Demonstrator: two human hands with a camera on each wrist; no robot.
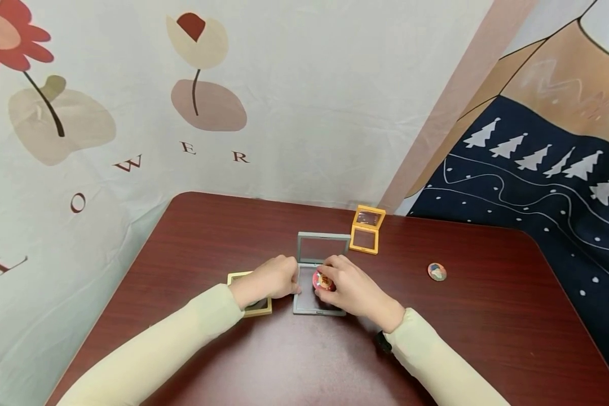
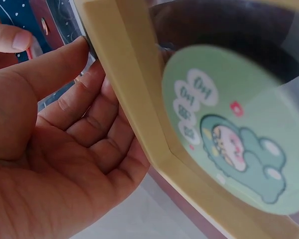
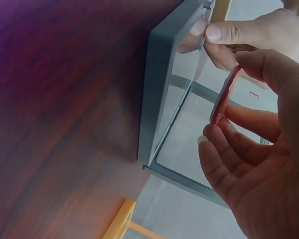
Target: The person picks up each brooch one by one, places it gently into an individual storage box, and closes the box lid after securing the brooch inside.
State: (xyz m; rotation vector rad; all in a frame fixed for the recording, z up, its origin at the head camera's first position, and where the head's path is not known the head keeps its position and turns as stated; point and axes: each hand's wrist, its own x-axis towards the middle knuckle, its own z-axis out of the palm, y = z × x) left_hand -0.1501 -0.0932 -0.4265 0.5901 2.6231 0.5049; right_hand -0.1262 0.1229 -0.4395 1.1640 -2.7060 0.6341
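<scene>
My right hand (image 1: 354, 286) pinches a round red badge (image 1: 325, 280) by its edge, over the lower half of an open grey display frame (image 1: 318, 312). In the right wrist view, the badge (image 3: 225, 95) is tilted on edge between thumb and fingers. The left hand (image 1: 278, 276) pinches the left rim of the grey frame between thumb and curled fingers. Under my left wrist lies a pale yellow frame (image 1: 264, 311), partly covered; the left wrist view shows a green round badge (image 2: 224, 129) with a cartoon figure inside it.
A small orange display frame (image 1: 363, 250) stands open behind the grey one, near the table's back edge. Off to the right, another round badge (image 1: 437, 272) lies on the dark red table (image 1: 487, 316). A printed cloth (image 1: 325, 113) hangs behind the table.
</scene>
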